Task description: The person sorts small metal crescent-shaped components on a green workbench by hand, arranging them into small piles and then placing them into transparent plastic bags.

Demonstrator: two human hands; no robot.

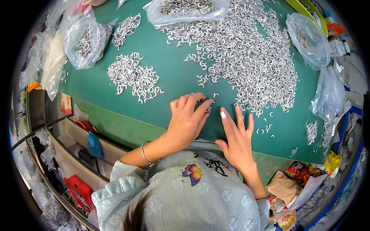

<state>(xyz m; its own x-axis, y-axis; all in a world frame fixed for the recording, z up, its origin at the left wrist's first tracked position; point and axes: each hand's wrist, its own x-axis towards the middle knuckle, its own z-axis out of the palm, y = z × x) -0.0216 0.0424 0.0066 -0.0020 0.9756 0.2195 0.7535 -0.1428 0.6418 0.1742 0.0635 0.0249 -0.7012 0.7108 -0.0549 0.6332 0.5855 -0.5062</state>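
Note:
On the green tabletop (177, 69) a wide heap of small silvery crescent-shaped metal pieces (254, 65) spreads from the middle to the right. My left hand (189, 117), a bangle on its wrist, is curled palm-down at the heap's near left side. A few of the crescent pieces (208, 109) show under and between its fingertips; the rest of its grip is hidden. To the right, my right hand (237, 140) lies with its fingers stretched and apart, its fingertips close to the heap's near edge. It holds nothing that I can see.
A smaller pile (133, 77) of crescents lies at the left. Clear plastic bags of pieces stand at the back (187, 11), the left (86, 42) and the right (308, 40). Below the table's left edge is an open drawer (73, 134); snack packets (298, 171) lie at the lower right.

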